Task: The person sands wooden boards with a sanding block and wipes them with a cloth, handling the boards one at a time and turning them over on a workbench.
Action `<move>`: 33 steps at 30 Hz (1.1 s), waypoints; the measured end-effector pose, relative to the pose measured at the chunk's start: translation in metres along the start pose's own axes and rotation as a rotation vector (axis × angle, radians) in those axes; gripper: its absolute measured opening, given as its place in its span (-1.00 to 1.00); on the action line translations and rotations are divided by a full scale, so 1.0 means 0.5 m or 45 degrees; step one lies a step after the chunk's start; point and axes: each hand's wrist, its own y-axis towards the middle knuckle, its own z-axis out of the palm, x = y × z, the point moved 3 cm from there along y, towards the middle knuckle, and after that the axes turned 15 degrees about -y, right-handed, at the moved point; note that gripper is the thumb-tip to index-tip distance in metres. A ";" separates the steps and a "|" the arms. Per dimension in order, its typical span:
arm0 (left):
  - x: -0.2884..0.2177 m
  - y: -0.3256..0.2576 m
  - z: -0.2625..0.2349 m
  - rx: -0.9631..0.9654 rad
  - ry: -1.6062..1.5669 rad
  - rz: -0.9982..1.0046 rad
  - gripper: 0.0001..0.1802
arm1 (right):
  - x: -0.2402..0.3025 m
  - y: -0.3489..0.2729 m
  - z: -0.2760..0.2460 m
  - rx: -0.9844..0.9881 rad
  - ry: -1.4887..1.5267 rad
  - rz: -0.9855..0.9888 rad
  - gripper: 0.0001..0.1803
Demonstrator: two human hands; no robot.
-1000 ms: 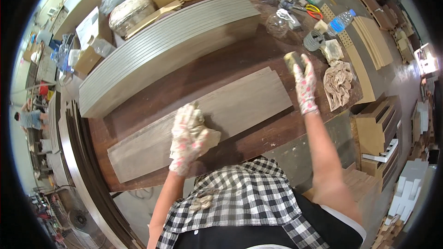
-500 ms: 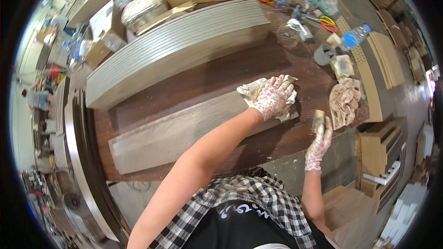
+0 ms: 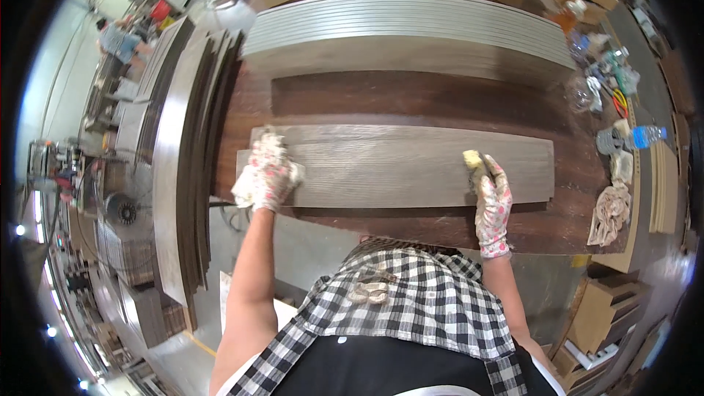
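A grey wood-grain plank (image 3: pixel 389 165) lies across the dark brown table in front of me, with the edge of another board showing beneath it. My left hand (image 3: pixel 268 174), in a white glove with pink dots, presses a crumpled pale cloth (image 3: pixel 248 189) against the plank's left end; its fingers are bent over the cloth. Over the right part of the plank, my gloved right hand (image 3: pixel 493 202) holds a small yellowish sponge (image 3: pixel 471 159) between thumb and fingers. The glove's fingertips there look dark and stained.
Behind the plank stands a long stack of boards (image 3: pixel 411 40). More planks (image 3: pixel 183 154) lean at the table's left side. A beige rag (image 3: pixel 610 213), a plastic bottle (image 3: pixel 649 136) and yellow-handled scissors (image 3: pixel 620 103) lie at the right. A person (image 3: pixel 119 42) is far left.
My left hand has swept from the plank's right end to its left end with the cloth. The sponge in my right hand is now over the plank. My view has turned left.
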 end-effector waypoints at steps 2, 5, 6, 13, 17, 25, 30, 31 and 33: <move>0.171 -0.029 -0.018 -0.296 -0.059 -0.061 -0.40 | 0.018 -0.009 0.071 0.204 -0.082 0.123 -0.54; 0.276 -0.085 -0.056 -0.331 -0.410 -0.463 -0.55 | 0.013 -0.033 0.117 0.492 -0.034 0.301 -0.53; 0.305 -0.104 -0.057 -0.247 -0.366 -0.634 -0.53 | 0.016 -0.042 0.124 0.587 -0.052 0.371 -0.53; 0.293 -0.149 -0.040 -0.247 -0.074 -0.623 -0.34 | -0.048 -0.099 0.171 0.778 0.020 0.539 -0.54; 0.202 -0.114 -0.040 -0.215 -0.019 -0.631 -0.34 | -0.043 -0.097 0.221 0.852 0.294 0.565 -0.61; 0.295 -0.223 0.034 -0.087 0.144 -0.423 -0.44 | -0.073 -0.013 0.197 0.741 0.292 0.415 -0.52; 0.366 -0.291 0.054 -0.424 -1.157 -1.000 -0.64 | -0.052 -0.010 0.199 0.784 0.195 0.318 -0.32; 0.355 -0.281 0.030 -0.380 -1.105 -0.993 -0.68 | -0.044 -0.003 0.190 0.871 0.200 0.324 -0.26; 0.320 -0.258 0.000 -0.418 -1.401 -0.936 -0.62 | -0.021 -0.005 0.173 0.999 0.200 0.389 -0.14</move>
